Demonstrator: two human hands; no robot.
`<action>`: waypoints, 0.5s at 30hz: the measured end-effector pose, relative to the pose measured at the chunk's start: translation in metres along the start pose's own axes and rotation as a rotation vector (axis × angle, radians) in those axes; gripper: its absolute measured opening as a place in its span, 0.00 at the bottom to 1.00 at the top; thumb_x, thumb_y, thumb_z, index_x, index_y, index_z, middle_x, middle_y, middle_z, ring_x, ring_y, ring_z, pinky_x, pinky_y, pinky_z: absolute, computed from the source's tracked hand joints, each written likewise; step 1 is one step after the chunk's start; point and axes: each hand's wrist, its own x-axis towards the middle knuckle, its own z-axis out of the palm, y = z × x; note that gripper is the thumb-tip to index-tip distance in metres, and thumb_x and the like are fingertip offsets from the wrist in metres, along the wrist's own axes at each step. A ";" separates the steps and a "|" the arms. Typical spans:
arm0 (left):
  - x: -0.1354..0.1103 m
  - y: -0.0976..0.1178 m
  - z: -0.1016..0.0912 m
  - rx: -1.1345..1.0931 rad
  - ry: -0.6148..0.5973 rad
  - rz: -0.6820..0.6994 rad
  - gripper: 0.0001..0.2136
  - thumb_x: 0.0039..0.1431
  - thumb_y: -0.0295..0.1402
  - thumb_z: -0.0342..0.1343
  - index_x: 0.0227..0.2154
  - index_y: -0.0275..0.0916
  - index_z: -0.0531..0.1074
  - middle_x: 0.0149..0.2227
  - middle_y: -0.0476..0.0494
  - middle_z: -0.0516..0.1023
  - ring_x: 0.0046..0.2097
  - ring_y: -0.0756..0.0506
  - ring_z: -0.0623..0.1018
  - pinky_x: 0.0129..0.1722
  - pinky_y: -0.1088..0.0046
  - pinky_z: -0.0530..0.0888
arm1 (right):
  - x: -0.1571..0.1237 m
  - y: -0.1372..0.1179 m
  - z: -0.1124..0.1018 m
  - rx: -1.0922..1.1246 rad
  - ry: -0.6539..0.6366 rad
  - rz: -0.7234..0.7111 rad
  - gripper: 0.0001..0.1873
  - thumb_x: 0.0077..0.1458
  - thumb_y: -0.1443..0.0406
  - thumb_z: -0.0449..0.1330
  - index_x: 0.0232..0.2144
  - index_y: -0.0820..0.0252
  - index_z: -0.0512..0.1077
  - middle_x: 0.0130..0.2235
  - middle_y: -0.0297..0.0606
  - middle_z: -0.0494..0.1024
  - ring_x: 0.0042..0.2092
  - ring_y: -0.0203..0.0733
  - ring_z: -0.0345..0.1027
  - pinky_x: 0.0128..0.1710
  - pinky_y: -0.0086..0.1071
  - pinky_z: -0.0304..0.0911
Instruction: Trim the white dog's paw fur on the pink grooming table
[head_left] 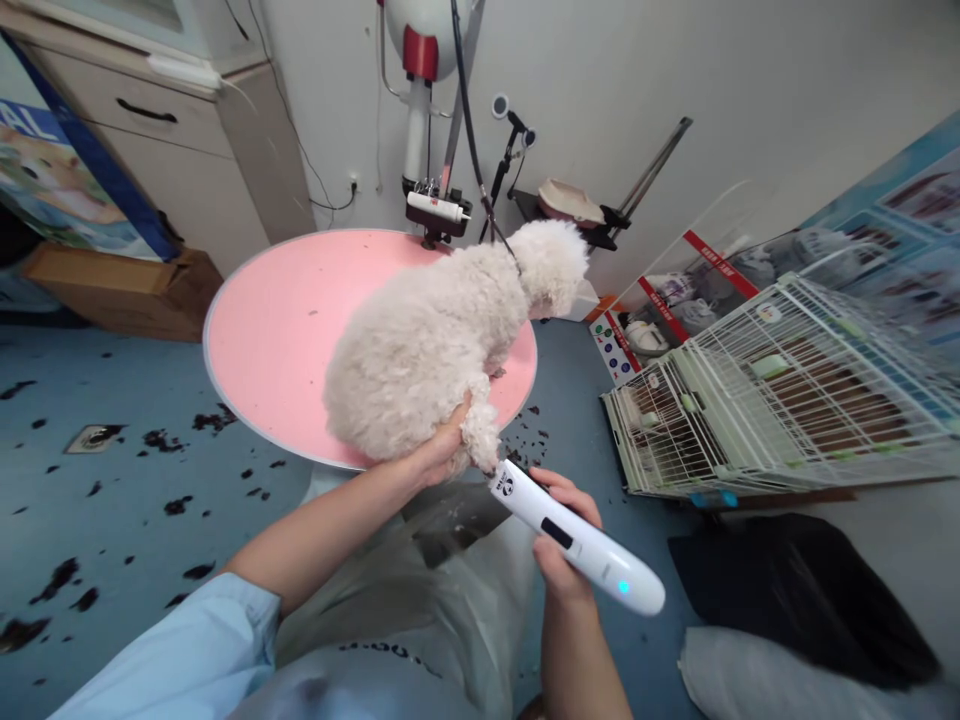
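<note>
A small white fluffy dog (pixel 442 330) stands on a round pink grooming table (pixel 277 320), facing away toward the right wall, tethered by a dark leash from above. My left hand (pixel 439 450) is closed around the dog's hind leg and lifts the paw (pixel 482 445) off the table's near edge. My right hand (pixel 562 540) grips a white electric trimmer (pixel 577 540) with a blue light near its rear end. The trimmer's head touches the underside of the raised paw.
A white wire cage (pixel 780 400) lies on the floor at right, with a black bag (pixel 795 590) and a grey cushion nearby. Dark fur clippings (pixel 172 505) litter the blue floor. A cabinet (pixel 180 130) and cardboard box (pixel 112 290) stand at back left. A dryer stand (pixel 420 90) rises behind the table.
</note>
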 end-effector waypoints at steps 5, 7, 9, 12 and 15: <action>-0.001 0.004 0.002 -0.031 0.030 -0.014 0.29 0.64 0.55 0.36 0.21 0.36 0.66 0.17 0.47 0.70 0.18 0.49 0.72 0.19 0.76 0.70 | -0.022 0.005 0.007 0.197 0.081 0.170 0.33 0.49 0.44 0.62 0.51 0.52 0.61 0.53 0.50 0.73 0.46 0.54 0.75 0.29 0.41 0.74; 0.000 0.005 0.002 -0.049 0.018 -0.020 0.29 0.62 0.56 0.39 0.22 0.36 0.67 0.17 0.47 0.71 0.18 0.49 0.72 0.19 0.76 0.71 | -0.034 0.001 0.013 0.078 0.137 0.099 0.30 0.49 0.47 0.64 0.49 0.52 0.61 0.53 0.49 0.74 0.47 0.54 0.75 0.29 0.40 0.74; 0.000 0.006 0.002 -0.075 -0.016 -0.022 0.28 0.60 0.58 0.43 0.23 0.35 0.68 0.17 0.47 0.71 0.18 0.49 0.72 0.19 0.76 0.71 | -0.042 -0.003 0.019 -0.083 0.176 -0.053 0.26 0.51 0.55 0.66 0.47 0.51 0.59 0.50 0.46 0.76 0.47 0.50 0.75 0.33 0.39 0.75; 0.000 0.006 0.002 -0.099 -0.052 -0.020 0.29 0.57 0.59 0.46 0.23 0.35 0.69 0.17 0.46 0.72 0.20 0.49 0.73 0.21 0.77 0.72 | -0.041 -0.003 0.028 -0.241 0.182 -0.298 0.25 0.53 0.60 0.66 0.48 0.54 0.59 0.48 0.45 0.77 0.44 0.46 0.76 0.36 0.38 0.75; -0.001 0.005 0.003 -0.096 -0.052 -0.035 0.29 0.57 0.60 0.45 0.23 0.35 0.69 0.17 0.45 0.72 0.20 0.49 0.74 0.21 0.76 0.72 | -0.035 0.001 0.036 -0.364 0.199 -0.438 0.26 0.53 0.56 0.65 0.50 0.58 0.61 0.48 0.47 0.76 0.46 0.48 0.75 0.35 0.38 0.77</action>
